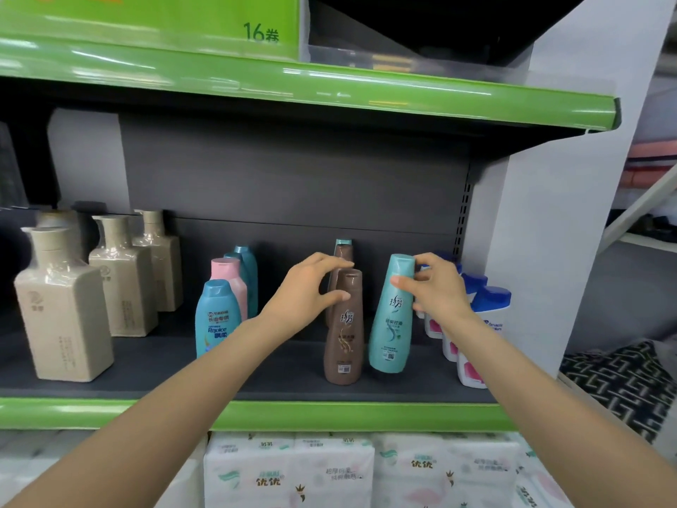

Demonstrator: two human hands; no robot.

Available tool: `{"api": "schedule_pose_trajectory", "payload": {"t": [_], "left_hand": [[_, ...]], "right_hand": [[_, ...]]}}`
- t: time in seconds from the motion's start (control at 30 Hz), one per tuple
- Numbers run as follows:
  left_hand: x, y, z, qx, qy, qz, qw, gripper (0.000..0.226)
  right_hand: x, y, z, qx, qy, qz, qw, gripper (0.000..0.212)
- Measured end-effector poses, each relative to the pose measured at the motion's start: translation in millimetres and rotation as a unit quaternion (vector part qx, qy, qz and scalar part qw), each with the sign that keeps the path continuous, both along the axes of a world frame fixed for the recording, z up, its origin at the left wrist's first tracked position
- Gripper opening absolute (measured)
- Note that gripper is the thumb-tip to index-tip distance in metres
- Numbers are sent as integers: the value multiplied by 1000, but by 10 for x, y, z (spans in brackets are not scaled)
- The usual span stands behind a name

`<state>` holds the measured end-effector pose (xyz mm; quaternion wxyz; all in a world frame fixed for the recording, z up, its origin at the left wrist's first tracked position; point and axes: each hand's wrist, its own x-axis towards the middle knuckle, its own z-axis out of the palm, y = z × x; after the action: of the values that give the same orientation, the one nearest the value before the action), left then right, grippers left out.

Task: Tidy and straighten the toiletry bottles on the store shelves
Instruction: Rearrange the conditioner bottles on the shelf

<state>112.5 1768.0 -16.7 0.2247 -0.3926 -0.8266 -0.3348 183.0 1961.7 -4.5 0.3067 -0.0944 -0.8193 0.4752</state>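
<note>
Glossy, seemingly plastic teal bottle [390, 317]

Single head view, worn camera, facing forward and slightly down at the middle shelf [256, 372] from close range; upper shelf edge [329, 86] crosses frame top, both forearms enter from bottom.

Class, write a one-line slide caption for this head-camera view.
Right hand grips a tilted teal bottle while the left hand reaches the brown bottle beside it.

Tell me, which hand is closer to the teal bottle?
Right. The right hand pinches the teal bottle near its cap; the left hand reaches the brown bottle beside it.
</note>
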Motion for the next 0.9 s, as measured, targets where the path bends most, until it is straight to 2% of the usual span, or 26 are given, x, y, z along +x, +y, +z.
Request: {"api": "schedule_pose_trajectory", "payload": {"t": [0.2,0.63,0.73,0.9], "left_hand": [[-62,65,-117,102,-30,-30,994,32],[-145,101,-108,104,-61,-28,992,33],[-145,97,-100,99,-56,-27,993,32],[-152,101,-99,109,-68,-29,991,30]], "right_hand": [[-379,-41,-126,-5,-4,39,999,29],[-992,-132,-221,50,-27,90,994,32],[-1041,-61,-130,31,-55,117,991,32],[-1082,114,10,1,-34,154,987,28]]}}
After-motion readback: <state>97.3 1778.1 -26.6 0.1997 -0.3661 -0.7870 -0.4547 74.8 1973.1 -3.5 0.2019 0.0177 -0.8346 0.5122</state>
